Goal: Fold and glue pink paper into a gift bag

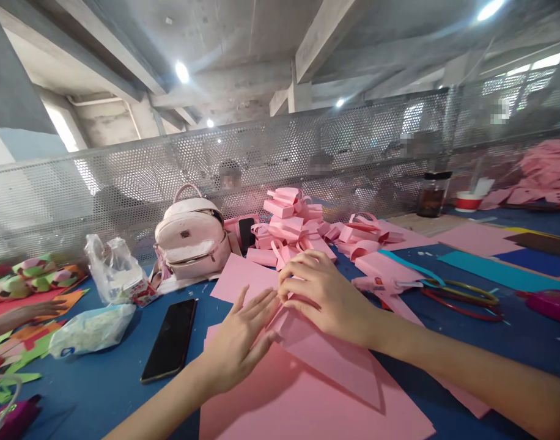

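Note:
A folded pink sheet (pixel 330 360) lies at an angle over larger pink sheets (pixel 261 403) at the front middle. My right hand (pixel 323 296) has its fingers bent round the upper left corner of the folded sheet. Against that same corner rests my left hand (pixel 241 342), palm turned toward the paper, its fingers stretched out and apart from the thumb. The fingertips of both hands nearly meet there. Behind the hands rises a pile of folded pink paper pieces (pixel 287 226).
A black phone (pixel 170 342), a filled plastic bag (pixel 92 330) and a pink backpack (pixel 192 238) are on the left. Another person's hand (pixel 30 311) is at the far left. On the right are a pink glue gun (pixel 378 284), scissors (pixel 463 299) and a dark jar (pixel 432 195).

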A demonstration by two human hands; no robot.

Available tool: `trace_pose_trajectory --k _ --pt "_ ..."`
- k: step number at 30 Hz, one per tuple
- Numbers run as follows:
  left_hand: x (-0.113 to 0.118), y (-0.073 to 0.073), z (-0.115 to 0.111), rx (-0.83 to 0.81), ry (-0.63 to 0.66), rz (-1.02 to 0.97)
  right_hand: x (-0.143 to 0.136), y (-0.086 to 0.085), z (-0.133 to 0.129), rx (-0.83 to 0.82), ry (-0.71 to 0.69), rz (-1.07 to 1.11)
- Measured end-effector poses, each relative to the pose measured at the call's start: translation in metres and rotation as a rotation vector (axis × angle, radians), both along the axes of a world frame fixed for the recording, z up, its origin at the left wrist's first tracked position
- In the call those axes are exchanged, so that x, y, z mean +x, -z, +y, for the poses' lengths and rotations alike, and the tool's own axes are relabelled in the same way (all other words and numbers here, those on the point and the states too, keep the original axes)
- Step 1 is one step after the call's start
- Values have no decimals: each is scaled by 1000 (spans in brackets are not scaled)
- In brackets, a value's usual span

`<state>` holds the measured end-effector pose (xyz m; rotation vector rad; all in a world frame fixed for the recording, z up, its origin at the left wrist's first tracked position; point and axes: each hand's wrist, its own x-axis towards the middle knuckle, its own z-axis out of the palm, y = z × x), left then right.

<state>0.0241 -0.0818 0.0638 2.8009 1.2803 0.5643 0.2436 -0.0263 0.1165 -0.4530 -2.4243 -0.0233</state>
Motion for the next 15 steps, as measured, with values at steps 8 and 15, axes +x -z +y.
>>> trace_pose_trajectory --k 8,15 --pt "0 2 -1 76 26 104 -3 5 0 -31 -34 -7" --pt "3 3 -3 208 79 51 -4 4 -7 -44 -26 -58"
